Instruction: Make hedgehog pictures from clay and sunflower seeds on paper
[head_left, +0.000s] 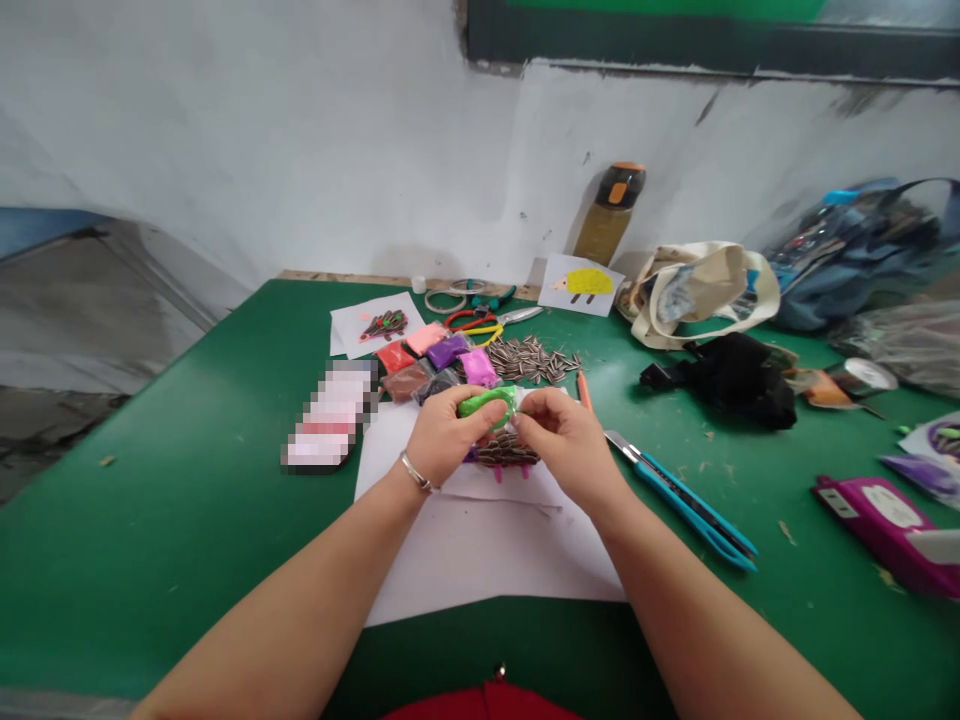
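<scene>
Between my hands is a small clear packet of bright green modelling clay [474,405]. My left hand [441,438], with a bracelet at the wrist, is closed round the packet's left side. Thumb and fingers of my right hand [566,440] pinch its clear right edge. Below them, partly hidden by my fingers, a figure covered in striped sunflower seeds [506,452] with pink legs lies on white paper [487,560]. Just beyond are packets of red [394,357], purple [448,350] and pink clay [478,368], and a pile of loose sunflower seeds [532,360].
A blue utility knife [690,505] lies right of the paper with its blade showing. Scissors [517,316] rest behind the seeds. At left is a blurred-out phone-like object [330,415]. A bottle [609,212], a cloth bag [705,295] and a purple box [889,530] stand around the green table [187,500].
</scene>
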